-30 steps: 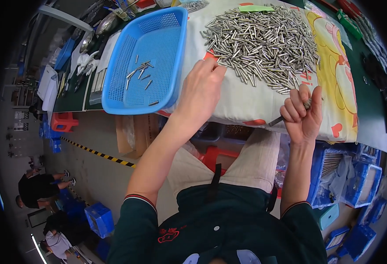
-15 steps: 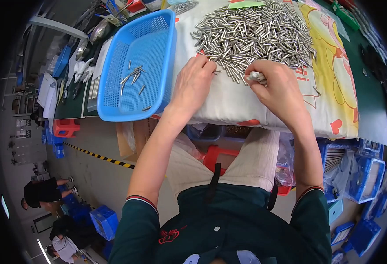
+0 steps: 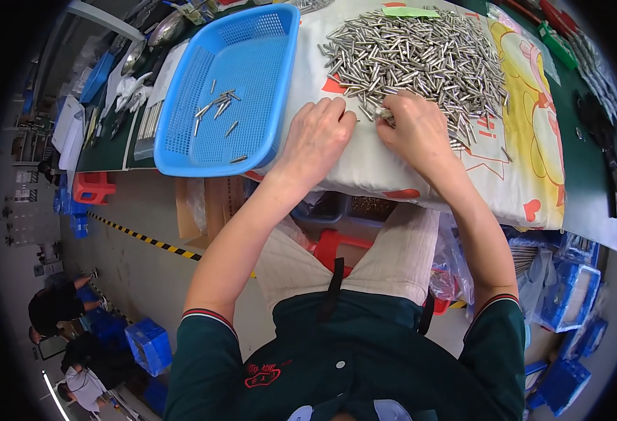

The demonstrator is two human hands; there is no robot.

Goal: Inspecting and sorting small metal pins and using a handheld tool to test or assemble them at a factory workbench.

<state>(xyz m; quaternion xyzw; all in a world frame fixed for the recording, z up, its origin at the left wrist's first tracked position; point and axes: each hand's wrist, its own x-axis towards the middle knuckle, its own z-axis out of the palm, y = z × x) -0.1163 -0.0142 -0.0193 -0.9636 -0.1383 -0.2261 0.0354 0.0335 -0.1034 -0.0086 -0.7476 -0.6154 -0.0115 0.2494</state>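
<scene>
A large heap of short silvery metal pins (image 3: pixel 421 56) lies on the patterned cloth (image 3: pixel 364 165) in front of me. My left hand (image 3: pixel 320 133) is closed at the heap's near left side, and the tip of a metal pin shows at its fingers. Just to the right, my right hand (image 3: pixel 421 130) is curled at the near edge of the heap. Between its thumb and fingers a bit of a white crumpled wad (image 3: pixel 384 112) is visible; most of it is hidden. The two hands are close together but apart. Left of them, a blue plastic basket (image 3: pixel 285 91) holds several loose pins.
A green strip (image 3: pixel 411 12) lies on top of the heap. One stray pin (image 3: pixel 507 154) is off to the right. White gloves (image 3: pixel 132 91) and tools are left of the basket. A red stool (image 3: pixel 92 188) and blue crates (image 3: pixel 148 347) stand on the floor; two people are at far left.
My right hand has moved left toward my left hand and turned, so its white wad is now mostly covered. The whole view has shifted slightly. The pins in the basket look the same.
</scene>
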